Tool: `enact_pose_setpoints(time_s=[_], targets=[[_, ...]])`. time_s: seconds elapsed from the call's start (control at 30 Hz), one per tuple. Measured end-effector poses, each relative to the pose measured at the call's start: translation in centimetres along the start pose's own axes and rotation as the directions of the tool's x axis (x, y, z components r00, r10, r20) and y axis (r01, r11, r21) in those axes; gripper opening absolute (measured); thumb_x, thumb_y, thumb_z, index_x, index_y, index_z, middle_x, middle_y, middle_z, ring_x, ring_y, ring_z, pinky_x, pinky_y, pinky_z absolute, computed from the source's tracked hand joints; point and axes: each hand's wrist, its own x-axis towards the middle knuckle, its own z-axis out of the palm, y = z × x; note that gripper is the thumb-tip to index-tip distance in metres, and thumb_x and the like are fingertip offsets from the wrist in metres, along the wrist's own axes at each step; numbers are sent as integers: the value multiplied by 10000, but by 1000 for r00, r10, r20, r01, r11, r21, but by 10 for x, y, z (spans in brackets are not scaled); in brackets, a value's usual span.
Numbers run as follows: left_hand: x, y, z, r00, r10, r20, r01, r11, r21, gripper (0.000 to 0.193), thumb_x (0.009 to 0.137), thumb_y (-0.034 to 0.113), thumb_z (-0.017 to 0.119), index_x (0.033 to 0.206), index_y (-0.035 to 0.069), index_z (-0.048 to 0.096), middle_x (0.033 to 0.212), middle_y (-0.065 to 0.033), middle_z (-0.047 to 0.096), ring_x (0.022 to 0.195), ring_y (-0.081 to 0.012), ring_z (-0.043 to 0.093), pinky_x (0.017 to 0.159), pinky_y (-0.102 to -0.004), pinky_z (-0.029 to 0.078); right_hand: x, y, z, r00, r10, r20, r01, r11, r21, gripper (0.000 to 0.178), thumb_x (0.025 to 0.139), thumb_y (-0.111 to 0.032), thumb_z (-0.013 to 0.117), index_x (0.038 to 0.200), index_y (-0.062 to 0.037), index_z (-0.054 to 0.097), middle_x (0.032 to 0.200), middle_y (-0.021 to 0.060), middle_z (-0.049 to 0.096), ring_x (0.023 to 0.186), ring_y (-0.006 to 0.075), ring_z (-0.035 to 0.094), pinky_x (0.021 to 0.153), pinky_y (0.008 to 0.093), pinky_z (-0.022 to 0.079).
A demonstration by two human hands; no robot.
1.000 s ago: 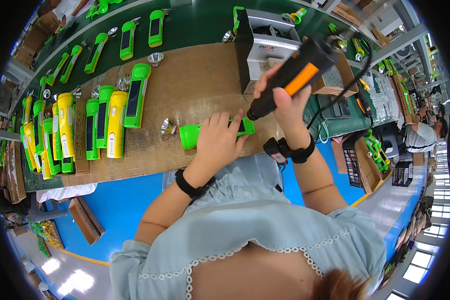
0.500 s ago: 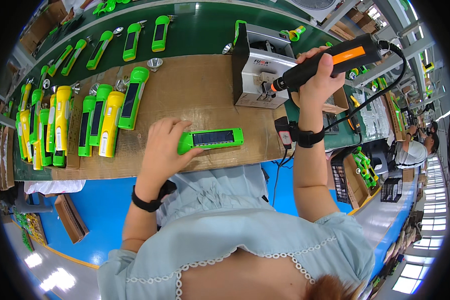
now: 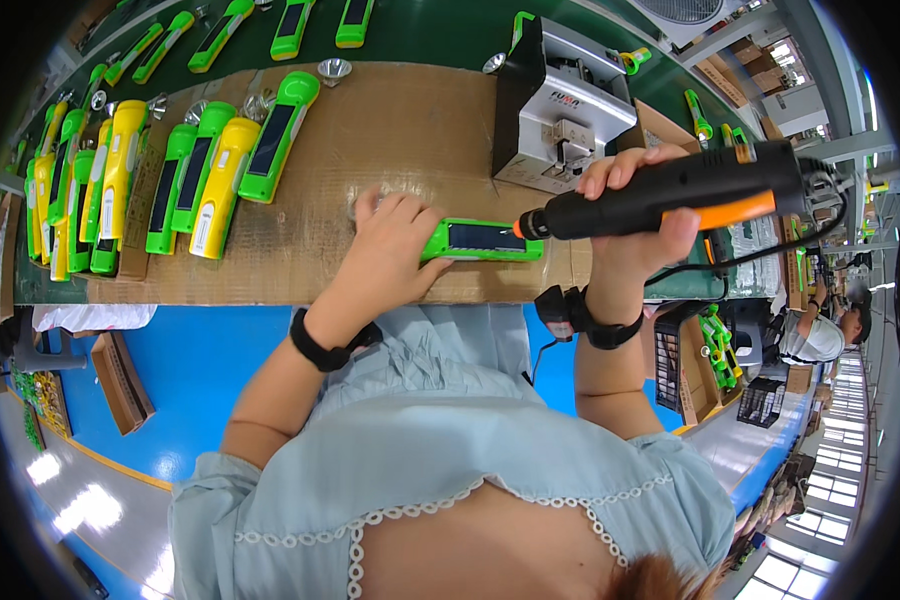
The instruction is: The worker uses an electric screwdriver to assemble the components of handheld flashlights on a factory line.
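Observation:
A green flashlight (image 3: 470, 240) with a dark solar panel lies sideways on the cardboard sheet (image 3: 400, 130). My left hand (image 3: 390, 250) is closed around its left end, covering the head. In my right hand (image 3: 638, 260) is a black electric screwdriver (image 3: 715, 190) with an orange lever, its cable trailing off to the right. The orange-collared bit points left, over the right end of the flashlight; whether it touches the case I cannot tell.
Behind the screwdriver stands a silver-and-black screw feeder (image 3: 570, 120). Several green and yellow flashlights (image 3: 220, 190) lean together at the left, with shiny reflector cups (image 3: 334, 70) near them. More flashlights line the green table behind. A black crate (image 3: 667, 365) sits below at the right.
My right hand has brought the screwdriver from the feeder down to the flashlight's right end. The view has shifted; my left hand still holds the flashlight.

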Motion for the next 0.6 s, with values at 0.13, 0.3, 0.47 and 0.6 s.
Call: enact_pose_setpoints(time_s=[0.13, 0.3, 0.47, 0.6], targets=[[6, 2, 13, 1000, 0, -5, 0, 1000, -18, 445, 668, 238, 724, 1055, 81, 570, 949, -96, 520, 976, -282, 478, 980, -529, 254, -19, -5, 21, 998, 56, 10, -56, 998, 18, 677, 695, -548, 705, 1026, -42, 398, 765, 111, 514, 654, 207, 537, 605, 319, 476], [6, 7, 14, 998, -39, -51, 38, 999, -10, 460, 640, 225, 740, 1046, 86, 572, 974, -114, 499, 1002, -304, 456, 971, -520, 258, -23, 2, 30, 995, 89, 48, -94, 990, 105, 675, 667, -482, 761, 1040, -50, 400, 787, 116, 527, 673, 215, 540, 627, 332, 475], [6, 10, 15, 997, -53, -60, 52, 998, -22, 463, 626, 205, 742, 1041, 89, 573, 994, -114, 490, 1025, -313, 436, 972, -507, 255, -27, 13, 33, 990, 138, 42, -142, 985, 99, 667, 666, -457, 768, 1041, -41, 406, 797, 121, 525, 694, 221, 543, 636, 330, 473], [7, 9, 15, 993, -36, -108, 31, 998, -49, 437, 598, 186, 761, 976, 60, 583, 957, -120, 480, 1014, -313, 439, 942, -515, 263, -34, 17, 37, 981, 181, 65, -185, 981, 64, 662, 665, -451, 773, 1030, -34, 412, 794, 113, 527, 689, 218, 545, 638, 321, 476]])
